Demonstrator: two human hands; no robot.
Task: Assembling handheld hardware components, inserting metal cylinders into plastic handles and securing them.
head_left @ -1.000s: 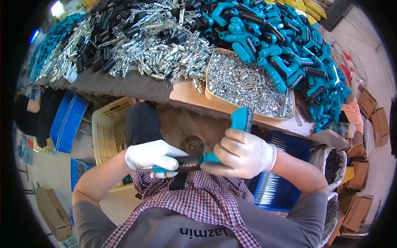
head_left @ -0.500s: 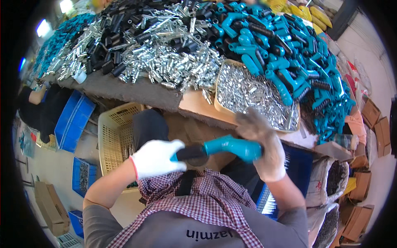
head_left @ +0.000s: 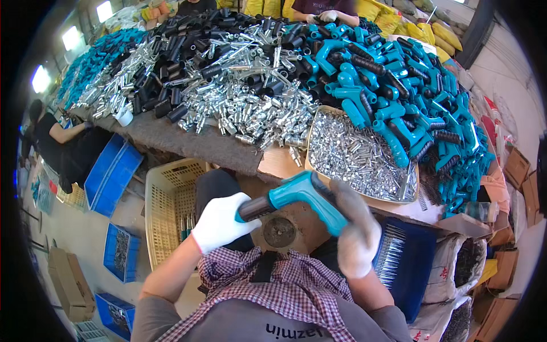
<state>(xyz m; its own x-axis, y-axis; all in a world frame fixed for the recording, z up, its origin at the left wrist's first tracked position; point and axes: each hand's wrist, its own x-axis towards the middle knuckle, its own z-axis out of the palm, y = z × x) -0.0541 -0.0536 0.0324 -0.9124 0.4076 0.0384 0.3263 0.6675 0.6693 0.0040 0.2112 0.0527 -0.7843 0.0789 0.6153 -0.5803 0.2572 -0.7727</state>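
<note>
A teal pistol-shaped tool body [head_left: 302,191] with black parts is held up in front of my apron. My left hand [head_left: 219,225], in a white glove, is closed round its black sleeve [head_left: 255,209]. My right hand [head_left: 359,239], in a glove with grey, soiled fingers, is by the lower end of the teal handle. Its fingers look stretched out, though motion blurs them; whether the palm touches the handle I cannot tell. Just beyond the hands is a cream tray [head_left: 309,137] of small metal parts.
Heaped on the bench are teal tool bodies [head_left: 393,108], silver metal fittings [head_left: 245,108] and black sleeves [head_left: 171,85]. A cream basket [head_left: 152,199] stands left of my legs; a blue bin [head_left: 419,256] with metal rods is at right. Other people [head_left: 327,8] work across and at far left.
The tool body has turned so its handle points down to the right. My right hand has moved down from its end, and my view has tilted up.
</note>
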